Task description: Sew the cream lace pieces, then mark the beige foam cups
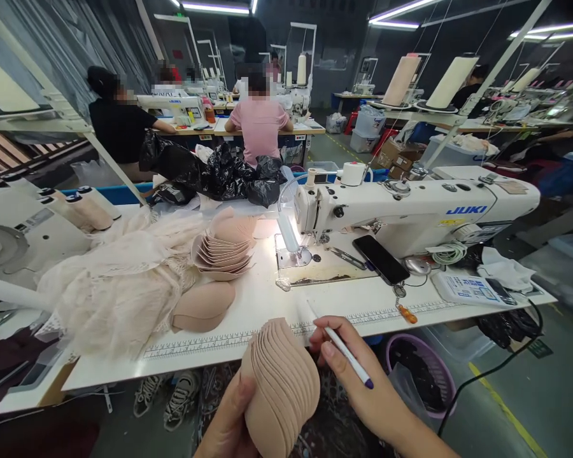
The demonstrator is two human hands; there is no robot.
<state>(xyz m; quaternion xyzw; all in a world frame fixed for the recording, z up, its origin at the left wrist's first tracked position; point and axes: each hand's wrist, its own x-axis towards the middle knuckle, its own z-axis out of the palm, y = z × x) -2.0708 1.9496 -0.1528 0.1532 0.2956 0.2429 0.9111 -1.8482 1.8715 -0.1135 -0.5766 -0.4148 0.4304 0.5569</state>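
My left hand point(233, 413) grips a fanned stack of beige fabric cups point(281, 388) just below the table's front edge, its thumb on the stack's left side. My right hand point(353, 369) is closed around a white pen point(344, 353) with a purple end, to the right of the stack; the pen's other end points up and left. On the white table point(248, 305), a nested pile of beige cups point(222, 254) stands near the middle, with one more beige cup piece point(204, 306) lying in front of it.
Cream lace fabric point(119, 286) is heaped at left. A white sewing machine point(410, 210) stands behind a black phone point(381, 259) and tweezers point(347, 257). A purple basket point(423, 375) is below the table at right. Other people point(259, 124) sit at machines further back.
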